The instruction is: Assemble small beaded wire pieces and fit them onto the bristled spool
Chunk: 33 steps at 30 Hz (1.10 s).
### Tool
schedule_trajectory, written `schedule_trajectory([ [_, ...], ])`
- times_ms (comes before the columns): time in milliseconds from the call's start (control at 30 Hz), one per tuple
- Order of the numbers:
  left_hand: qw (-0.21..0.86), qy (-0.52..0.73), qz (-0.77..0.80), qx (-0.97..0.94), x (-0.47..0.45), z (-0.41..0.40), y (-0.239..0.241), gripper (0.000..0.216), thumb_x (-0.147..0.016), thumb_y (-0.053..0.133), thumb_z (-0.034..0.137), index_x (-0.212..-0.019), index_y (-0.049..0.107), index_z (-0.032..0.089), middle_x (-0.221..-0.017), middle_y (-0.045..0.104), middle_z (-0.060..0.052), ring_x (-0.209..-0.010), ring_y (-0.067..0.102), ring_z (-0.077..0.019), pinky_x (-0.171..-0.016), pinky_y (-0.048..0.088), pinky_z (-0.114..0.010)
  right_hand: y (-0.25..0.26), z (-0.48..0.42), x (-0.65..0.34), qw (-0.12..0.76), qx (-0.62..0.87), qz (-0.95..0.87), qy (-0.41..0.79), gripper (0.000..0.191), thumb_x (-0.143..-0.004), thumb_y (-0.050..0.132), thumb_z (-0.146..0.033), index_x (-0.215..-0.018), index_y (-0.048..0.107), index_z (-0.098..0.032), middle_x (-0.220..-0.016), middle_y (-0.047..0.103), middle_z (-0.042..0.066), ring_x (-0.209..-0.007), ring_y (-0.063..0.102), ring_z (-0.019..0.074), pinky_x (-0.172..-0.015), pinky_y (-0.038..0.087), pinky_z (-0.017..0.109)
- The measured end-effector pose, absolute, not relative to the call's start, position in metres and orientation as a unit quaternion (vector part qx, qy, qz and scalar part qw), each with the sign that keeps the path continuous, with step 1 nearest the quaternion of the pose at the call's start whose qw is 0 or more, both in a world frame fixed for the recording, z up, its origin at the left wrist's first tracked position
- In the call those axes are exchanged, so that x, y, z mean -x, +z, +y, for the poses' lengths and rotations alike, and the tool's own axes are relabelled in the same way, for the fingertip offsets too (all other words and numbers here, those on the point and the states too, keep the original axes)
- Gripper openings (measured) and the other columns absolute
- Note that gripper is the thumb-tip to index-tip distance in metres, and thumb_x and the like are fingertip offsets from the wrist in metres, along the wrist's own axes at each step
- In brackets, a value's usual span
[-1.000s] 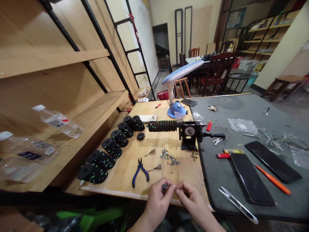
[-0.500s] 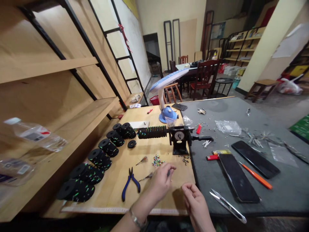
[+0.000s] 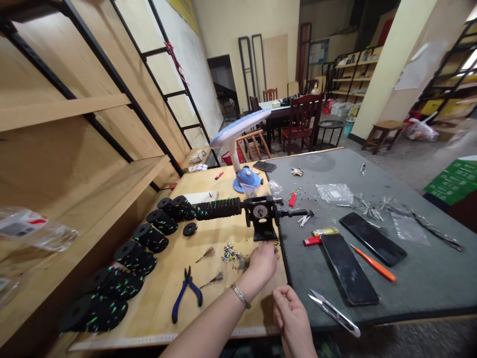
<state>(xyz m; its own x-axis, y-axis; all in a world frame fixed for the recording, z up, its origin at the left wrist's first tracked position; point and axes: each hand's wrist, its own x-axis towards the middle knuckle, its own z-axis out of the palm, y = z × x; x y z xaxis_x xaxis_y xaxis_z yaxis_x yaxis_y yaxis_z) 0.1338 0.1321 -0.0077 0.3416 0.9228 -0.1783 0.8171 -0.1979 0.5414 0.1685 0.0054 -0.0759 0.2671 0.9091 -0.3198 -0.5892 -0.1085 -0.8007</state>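
Note:
My left hand (image 3: pixel 263 262) reaches to the foot of a black hand-cranked winder (image 3: pixel 263 216), its fingers closed and bent down at a few small dark metal pieces (image 3: pixel 276 243). What they grip is hidden. Left of its knuckles lie a heap of multicoloured beads (image 3: pixel 231 252) and a thin grey tuft (image 3: pixel 244 262). Lower right, over the table seam, my right hand (image 3: pixel 292 313) is closed in a pinch; anything inside is too small to see. A black roll wound with green-flecked line (image 3: pixel 219 208) sits on the winder's shaft.
Blue-handled pliers (image 3: pixel 187 293) and two small tufts (image 3: pixel 212 279) lie to the left, beside a row of black spools (image 3: pixel 128 256). On the grey mat are scissors-like snips (image 3: pixel 334 312), two phones (image 3: pixel 350 268), an orange tool (image 3: pixel 373 262) and lighters (image 3: pixel 312 240). A blue lamp (image 3: pixel 246 179) stands behind.
My left hand has moved forward and right, from beside the beads to the metal pieces at the winder's base. My right hand keeps its pinch. The camera view has swung slightly right.

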Motion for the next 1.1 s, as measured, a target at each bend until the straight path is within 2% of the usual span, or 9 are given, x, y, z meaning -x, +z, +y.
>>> schedule_trajectory([
  [133, 0.333, 0.131, 0.550, -0.755, -0.135, 0.135, -0.008, 0.014, -0.076, 0.057, 0.007, -0.066, 0.059, 0.016, -0.071, 0.065, -0.011, -0.073, 0.061, -0.0249, -0.073, 0.041, -0.036, -0.067, 0.005, -0.172, 0.645, 0.466, -0.168, 0.582, 0.045, -0.072, 0.068, -0.061, -0.077, 0.051, -0.020, -0.042, 0.026, -0.015, -0.040, 0.015, 0.0049, -0.040, 0.011, 0.018],
  [233, 0.384, 0.178, 0.521, -0.741, -0.128, 0.137, -0.007, 0.017, -0.073, 0.059, 0.006, -0.061, 0.055, 0.018, -0.065, 0.060, -0.005, -0.068, 0.056, -0.0206, -0.070, 0.040, -0.033, -0.061, 0.004, -0.175, 0.642, 0.468, -0.169, 0.583, 0.045, -0.072, 0.067, -0.062, -0.078, 0.051, -0.021, -0.042, 0.027, -0.014, -0.040, 0.015, 0.0053, -0.039, 0.012, 0.018],
  [400, 0.503, 0.243, 0.471, -0.682, -0.098, 0.123, 0.002, 0.004, -0.076, 0.060, 0.019, -0.076, 0.057, 0.017, -0.065, 0.058, 0.001, -0.056, 0.049, -0.0130, -0.057, 0.038, -0.024, -0.056, 0.002, -0.178, 0.634, 0.476, -0.189, 0.580, 0.044, -0.073, 0.066, -0.062, -0.078, 0.049, -0.022, -0.041, 0.030, -0.014, -0.038, 0.018, 0.0055, -0.039, 0.013, 0.017],
  [533, 0.608, 0.289, 0.452, -0.585, -0.068, 0.092, 0.007, 0.028, -0.079, 0.062, 0.037, -0.094, 0.058, 0.014, -0.074, 0.064, -0.002, -0.046, 0.043, -0.0064, -0.048, 0.034, -0.020, -0.047, 0.001, -0.177, 0.610, 0.497, -0.234, 0.571, 0.045, -0.073, 0.066, -0.063, -0.076, 0.052, -0.021, -0.047, 0.047, -0.008, -0.038, 0.026, 0.0056, -0.038, 0.018, 0.018],
  [600, 0.696, 0.342, 0.437, -0.456, -0.056, 0.075, 0.005, 0.035, -0.071, 0.075, 0.039, -0.087, 0.059, 0.012, -0.073, 0.065, -0.003, -0.044, 0.040, -0.0034, -0.045, 0.029, -0.017, -0.041, 0.001, -0.175, 0.600, 0.503, -0.268, 0.561, 0.045, -0.072, 0.066, -0.063, -0.073, 0.055, -0.020, -0.055, 0.056, -0.004, -0.038, 0.030, 0.0060, -0.037, 0.021, 0.019],
  [800, 0.788, 0.410, 0.421, -0.183, -0.034, 0.043, -0.008, 0.034, -0.061, 0.086, 0.025, -0.080, 0.061, 0.012, -0.077, 0.069, -0.003, -0.040, 0.041, 0.0009, -0.041, 0.028, -0.012, -0.032, -0.002, -0.162, 0.563, 0.497, -0.343, 0.564, 0.041, -0.077, 0.062, -0.061, -0.071, 0.056, -0.021, -0.064, 0.064, 0.001, -0.041, 0.040, 0.0097, -0.040, 0.029, 0.022],
  [900, 0.820, 0.405, 0.398, -0.070, -0.027, 0.038, -0.013, 0.021, -0.070, 0.080, 0.015, -0.081, 0.063, 0.011, -0.084, 0.069, -0.005, -0.040, 0.044, 0.0010, -0.040, 0.032, -0.012, -0.031, -0.002, -0.153, 0.538, 0.483, -0.370, 0.583, 0.043, -0.078, 0.059, -0.062, -0.069, 0.053, -0.021, -0.059, 0.059, -0.001, -0.043, 0.039, 0.0101, -0.042, 0.030, 0.022],
  [1000, 0.835, 0.396, 0.382, 0.026, -0.022, 0.037, -0.018, 0.006, -0.080, 0.069, 0.010, -0.079, 0.064, 0.009, -0.081, 0.068, -0.004, -0.036, 0.040, 0.0026, -0.035, 0.030, -0.010, -0.031, -0.001, -0.145, 0.530, 0.480, -0.386, 0.583, 0.044, -0.078, 0.058, -0.063, -0.067, 0.052, -0.021, -0.053, 0.050, -0.005, -0.045, 0.039, 0.0108, -0.045, 0.032, 0.023],
  [1100, 0.840, 0.391, 0.368, 0.083, -0.020, 0.036, -0.020, 0.008, -0.087, 0.061, 0.008, -0.079, 0.064, 0.008, -0.080, 0.067, -0.005, -0.034, 0.038, 0.0037, -0.032, 0.029, -0.008, -0.033, 0.000, -0.139, 0.532, 0.477, -0.402, 0.573, 0.040, -0.081, 0.057, -0.058, -0.068, 0.053, -0.021, -0.057, 0.052, -0.004, -0.048, 0.043, 0.0117, -0.049, 0.035, 0.024],
])
